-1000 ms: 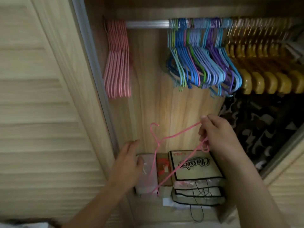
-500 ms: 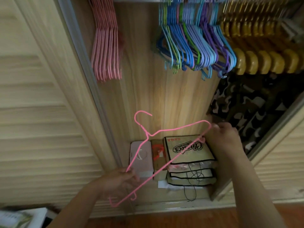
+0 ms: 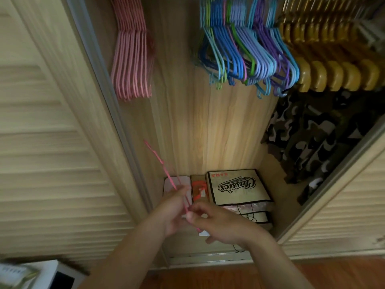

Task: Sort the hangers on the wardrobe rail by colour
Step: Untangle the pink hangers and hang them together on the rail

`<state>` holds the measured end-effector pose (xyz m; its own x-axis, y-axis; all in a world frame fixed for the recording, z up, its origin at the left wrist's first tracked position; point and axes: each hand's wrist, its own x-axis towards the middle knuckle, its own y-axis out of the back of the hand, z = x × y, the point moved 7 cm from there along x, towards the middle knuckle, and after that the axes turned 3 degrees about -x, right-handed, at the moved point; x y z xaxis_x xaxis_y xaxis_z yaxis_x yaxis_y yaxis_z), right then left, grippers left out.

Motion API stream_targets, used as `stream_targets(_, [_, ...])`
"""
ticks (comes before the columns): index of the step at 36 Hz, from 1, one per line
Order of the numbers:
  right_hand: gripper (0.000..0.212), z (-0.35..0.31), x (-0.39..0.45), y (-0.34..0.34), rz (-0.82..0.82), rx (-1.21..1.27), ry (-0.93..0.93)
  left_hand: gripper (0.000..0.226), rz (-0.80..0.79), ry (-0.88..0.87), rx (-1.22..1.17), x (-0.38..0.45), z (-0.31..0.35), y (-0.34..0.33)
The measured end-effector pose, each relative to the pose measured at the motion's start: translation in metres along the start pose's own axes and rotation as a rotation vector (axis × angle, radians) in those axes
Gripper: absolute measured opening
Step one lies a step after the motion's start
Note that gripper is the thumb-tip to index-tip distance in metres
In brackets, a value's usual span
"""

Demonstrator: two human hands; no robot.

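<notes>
We are holding a thin pink hanger (image 3: 166, 176) low in front of the open wardrobe, well below the rail. It is a slim wire shape, seen almost edge-on and blurred, its hook pointing up and to the left. Our left hand (image 3: 173, 211) is curling round its lower part, and our right hand (image 3: 216, 224) is pinching it just beside the left, the two hands nearly touching. Up top, a tight bunch of pink hangers (image 3: 133, 59) is hanging at the left, smooth and thin. Well apart to the right, a mixed bunch (image 3: 248, 53) of blue, purple and green hangers is crowding together, with one pink strand showing among them. Beside that, chunky yellow hangers (image 3: 333, 74) with rounded ends are hanging in a row. Flat printed boxes (image 3: 237, 186) are lying on the wardrobe floor behind our hands, and camouflage cloth (image 3: 312, 138) is hanging at the right.
</notes>
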<state>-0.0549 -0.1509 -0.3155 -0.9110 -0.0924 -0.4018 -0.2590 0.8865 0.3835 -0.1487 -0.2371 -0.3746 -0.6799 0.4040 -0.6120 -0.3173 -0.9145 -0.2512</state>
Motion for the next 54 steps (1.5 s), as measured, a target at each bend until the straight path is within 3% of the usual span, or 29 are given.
stream_targets(8, [0.025,0.002,0.010,0.011,0.109,-0.086,-0.044,0.025,0.150,-0.108,0.051,-0.002,0.009,-0.028])
stream_targets(15, [0.028,0.012,0.013,0.027,0.270,-0.113,-0.075,0.005,-0.043,-0.191,0.204,-0.026,0.030,-0.061])
stream_targets(21, [0.030,-0.017,0.001,0.059,0.461,-0.039,-0.010,0.015,-0.122,-0.425,0.530,-0.067,0.078,-0.067])
stream_targets(23, [0.034,-0.032,0.002,0.066,0.483,-0.055,0.017,0.014,0.000,-0.625,0.658,-0.088,0.112,-0.058])
stream_targets(28, [0.040,-0.074,0.008,0.079,0.536,-0.034,0.116,0.021,0.579,-1.485,0.713,-0.173,0.210,-0.015])
stream_targets(31, [0.042,-0.111,0.015,0.096,0.605,-0.017,0.176,0.031,0.855,-1.792,0.687,-0.225,0.257,0.001])
stream_targets(33, [0.041,-0.139,0.022,0.112,0.664,0.001,0.209,0.039,0.985,-1.910,0.701,-0.245,0.285,0.008])
stream_targets(35, [0.042,-0.169,0.031,0.128,0.700,0.010,0.245,0.048,1.070,-1.973,0.688,-0.259,0.311,0.016])
stream_targets(41, [0.052,-0.237,0.063,0.166,0.760,-0.047,0.303,0.073,1.194,-1.811,0.878,-0.242,0.360,0.029])
stream_targets(49, [0.072,-0.243,0.139,0.181,0.714,-0.119,0.195,0.069,1.196,-1.825,0.957,-0.234,0.365,0.034])
stream_targets(54, [0.056,-0.244,0.140,0.169,0.700,-0.192,0.271,0.068,1.195,-1.862,0.942,-0.235,0.364,0.030])
